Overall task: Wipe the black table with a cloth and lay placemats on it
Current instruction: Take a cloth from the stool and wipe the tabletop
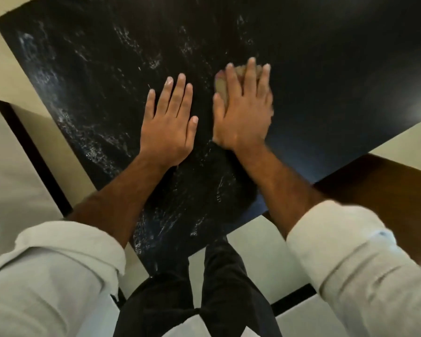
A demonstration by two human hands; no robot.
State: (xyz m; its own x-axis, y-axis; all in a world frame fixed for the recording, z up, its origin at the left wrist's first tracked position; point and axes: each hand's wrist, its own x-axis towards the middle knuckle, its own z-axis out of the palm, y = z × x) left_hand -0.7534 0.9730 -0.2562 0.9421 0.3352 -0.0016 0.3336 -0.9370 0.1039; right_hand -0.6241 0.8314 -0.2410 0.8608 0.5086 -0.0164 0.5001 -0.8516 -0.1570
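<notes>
On glossy black tabletop point(326, 69), right grip point(243, 110) lies flat, fingers straight, pressing small tan cloth point(221, 87) mid-surface; left grip point(167, 125) flat, holding nothing. Risk: cloth slips from under palm w/ no pinch, leaving streaks.

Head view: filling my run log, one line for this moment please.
stage: wiping; right hand: flat on cloth; left hand: flat on black table; placemats: none visible

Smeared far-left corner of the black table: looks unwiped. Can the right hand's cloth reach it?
Probably, with a detour: the left hand lies on the black table, between the right hand with its beige cloth and that corner.
</notes>
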